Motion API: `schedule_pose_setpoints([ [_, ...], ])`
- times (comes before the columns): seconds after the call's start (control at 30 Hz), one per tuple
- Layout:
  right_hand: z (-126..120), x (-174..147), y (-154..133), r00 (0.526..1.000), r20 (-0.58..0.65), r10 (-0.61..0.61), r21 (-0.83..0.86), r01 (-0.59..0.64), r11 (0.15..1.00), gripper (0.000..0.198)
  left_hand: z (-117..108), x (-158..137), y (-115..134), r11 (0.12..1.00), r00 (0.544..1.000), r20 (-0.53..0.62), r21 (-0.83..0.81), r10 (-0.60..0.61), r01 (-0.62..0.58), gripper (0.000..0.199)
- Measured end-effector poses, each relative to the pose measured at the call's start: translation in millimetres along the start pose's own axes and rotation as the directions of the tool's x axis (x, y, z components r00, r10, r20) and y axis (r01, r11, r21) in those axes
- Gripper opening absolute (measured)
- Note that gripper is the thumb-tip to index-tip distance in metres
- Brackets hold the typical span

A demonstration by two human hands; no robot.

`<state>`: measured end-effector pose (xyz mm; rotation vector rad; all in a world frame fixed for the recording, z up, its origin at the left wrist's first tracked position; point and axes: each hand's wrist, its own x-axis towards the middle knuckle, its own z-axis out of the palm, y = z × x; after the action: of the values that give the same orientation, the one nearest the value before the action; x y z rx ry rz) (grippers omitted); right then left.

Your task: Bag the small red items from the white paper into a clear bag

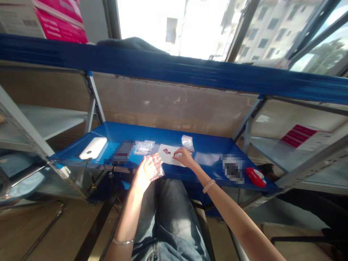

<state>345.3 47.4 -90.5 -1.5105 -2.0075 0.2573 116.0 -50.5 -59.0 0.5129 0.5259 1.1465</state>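
Just below the middle of the frame, the left hand is raised over the near edge of the blue table, palm turned up toward the camera. Its fingers are loosely curled around a small clear plastic bag, which lies against the palm and sticks out toward the right of the hand.

A little to the right and slightly higher, the right hand rests on a white sheet spread on the table. Its fingertips are drawn together at a small dark piece, right at the sheet's surface (whether they actually pinch it is too small to tell). A few more small dark red pieces lie on the sheet just left of those fingertips, between the two hands.

Farther back on the table, two more clear bags lie flat: one above the left hand, the other just above the right hand. A white box sits at the table's left end and a red case at its right end, both well apart from the hands.
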Motion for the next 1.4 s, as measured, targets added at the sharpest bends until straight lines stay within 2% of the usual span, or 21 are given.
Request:
schedule_pose_setpoints([
  [0.2, -1.7, -1.1, -2.3, 1.000, 0.019, 0.008, 0.020, -0.009, 1.000, 0.012, -4.2, 1.1, 0.0, 0.979, 1.000, 0.011, 0.199, 0.029, -0.031, 0.044],
  [0.4, -7.2, -1.9, -10.0, 1.000, 0.011, 0.008, 0.067, -0.009, 0.998, 0.010, -8.5, 4.5, -3.1, 0.973, 0.998, 0.010, 0.218, 0.067, -0.068, 0.040],
  [0.5, -21.4, -1.9, -26.1, 1.000, 0.015, -0.014, 0.134, 0.012, 0.991, 0.014, -11.4, 5.6, -4.5, 0.964, 0.997, 0.025, 0.253, 0.075, -0.079, 0.039],
  [0.63, -53.3, -3.0, -62.9, 0.991, 0.104, -0.088, 0.362, 0.045, 0.931, 0.025, -15.9, 7.2, -7.4, 0.956, 0.998, 0.050, 0.289, 0.044, -0.057, 0.042],
  [0.7, -68.5, -4.8, -81.3, 0.966, 0.184, -0.182, 0.452, 0.082, 0.888, 0.026, -16.0, 6.5, -8.3, 0.945, 0.997, 0.066, 0.323, 0.040, -0.059, 0.043],
  [0.83, -84.1, -10.1, -104.2, 0.848, 0.343, -0.405, 0.563, 0.160, 0.811, 0.026, -13.2, 2.3, -9.1, 0.926, 0.993, 0.120, 0.374, 0.003, -0.048, 0.045],
  [1.07, -80.8, -15.3, -109.2, 0.778, 0.436, -0.453, 0.586, 0.136, 0.799, 0.027, -12.0, 2.6, -14.3, 0.922, 0.984, 0.176, 0.378, 0.016, -0.082, 0.043],
  [1.27, -82.4, -16.1, -110.0, 0.761, 0.458, -0.459, 0.569, 0.145, 0.809, 0.029, -6.2, 0.7, -15.0, 0.917, 0.984, 0.177, 0.388, 0.026, -0.094, 0.045],
  [1.4, -84.2, -17.7, -109.2, 0.783, 0.446, -0.433, 0.554, 0.138, 0.821, 0.027, -8.1, 0.9, -14.8, 0.926, 0.982, 0.185, 0.366, 0.021, -0.089, 0.046],
])
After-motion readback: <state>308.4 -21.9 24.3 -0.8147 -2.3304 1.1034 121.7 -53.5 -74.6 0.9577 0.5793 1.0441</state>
